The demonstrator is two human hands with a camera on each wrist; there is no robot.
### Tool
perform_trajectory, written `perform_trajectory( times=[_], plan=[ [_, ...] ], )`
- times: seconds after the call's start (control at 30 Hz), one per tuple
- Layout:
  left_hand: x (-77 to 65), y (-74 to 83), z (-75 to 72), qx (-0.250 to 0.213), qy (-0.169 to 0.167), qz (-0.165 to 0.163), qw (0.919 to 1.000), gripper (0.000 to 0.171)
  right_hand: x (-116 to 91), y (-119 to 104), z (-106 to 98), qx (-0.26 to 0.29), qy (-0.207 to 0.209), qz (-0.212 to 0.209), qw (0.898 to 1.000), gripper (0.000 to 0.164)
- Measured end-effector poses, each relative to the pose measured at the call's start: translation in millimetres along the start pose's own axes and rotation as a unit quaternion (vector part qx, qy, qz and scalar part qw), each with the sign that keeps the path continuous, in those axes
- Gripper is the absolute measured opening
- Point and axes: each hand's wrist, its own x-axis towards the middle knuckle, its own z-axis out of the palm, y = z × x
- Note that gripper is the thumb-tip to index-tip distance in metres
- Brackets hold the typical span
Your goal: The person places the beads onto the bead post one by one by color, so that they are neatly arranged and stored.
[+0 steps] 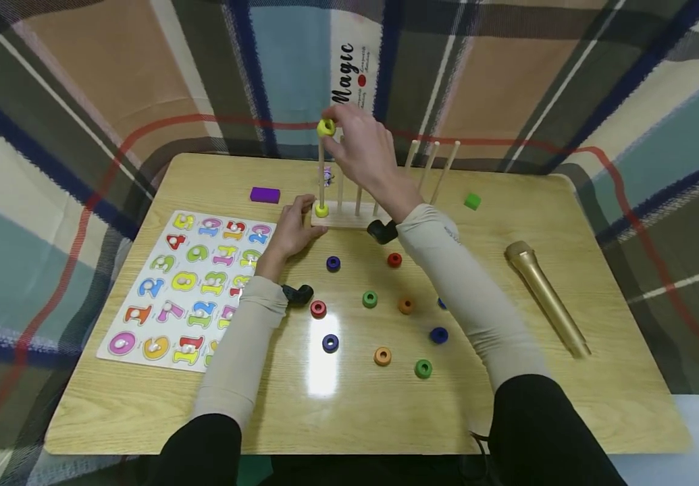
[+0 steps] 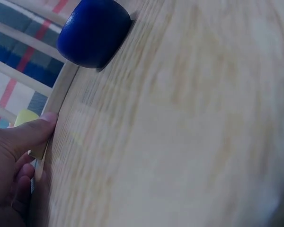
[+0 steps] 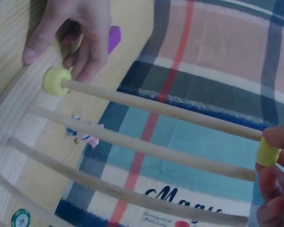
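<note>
My right hand (image 1: 366, 147) pinches a yellow ring (image 3: 268, 151) between thumb and fingers at the top of the leftmost peg (image 3: 165, 111) of a wooden peg stand. Another yellow ring (image 1: 321, 210) sits at the foot of that same peg. With thumb in front and fingers behind, my left hand (image 1: 291, 233) grips the left end of the stand's pale base (image 1: 344, 217). The other upright pegs (image 1: 444, 172) carry no rings that I can see; my right arm hides part of the row. A blue ring (image 2: 94, 33) looms large in the left wrist view.
Loose rings lie in front of the stand, among them a red ring (image 1: 318, 309), a green ring (image 1: 423, 368) and an orange ring (image 1: 382, 356). A number board (image 1: 136, 283) is at left, a golden microphone (image 1: 546, 297) at right. A purple block (image 1: 265, 195) and green block (image 1: 473, 201) lie farther back.
</note>
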Motion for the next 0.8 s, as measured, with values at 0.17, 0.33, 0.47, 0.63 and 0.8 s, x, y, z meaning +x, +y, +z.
perform_trajectory(
  times=[0.17, 0.33, 0.47, 0.63, 0.8],
  plan=[
    [-3.8, 0.7, 2.9, -0.009, 0.008, -0.003, 0.9999, 0.079, -0.1, -3.3, 6.3, -0.007, -0.009, -0.004, 1.000, 0.035],
    [-2.8, 1.2, 2.1, -0.004, 0.003, -0.006, 1.0000, 0.079, -1.7, -5.7, 10.0, -0.036, -0.034, -0.002, 0.999, 0.039],
    [-1.5, -0.4, 2.1, -0.002, -0.005, -0.008, 1.0000, 0.080, -3.2, -4.5, 14.6, -0.050, -0.045, -0.005, 0.998, 0.044],
    [1.6, -2.1, 4.2, 0.001, -0.008, -0.007, 0.9999, 0.080, -21.6, 3.7, 10.5, -0.035, 0.002, -0.026, 0.999, 0.048],
    [-0.1, -1.5, 1.8, 0.005, -0.002, -0.010, 0.9999, 0.081, -62.5, 27.2, 3.4, -0.002, 0.061, -0.065, 0.996, 0.030]
  ],
)
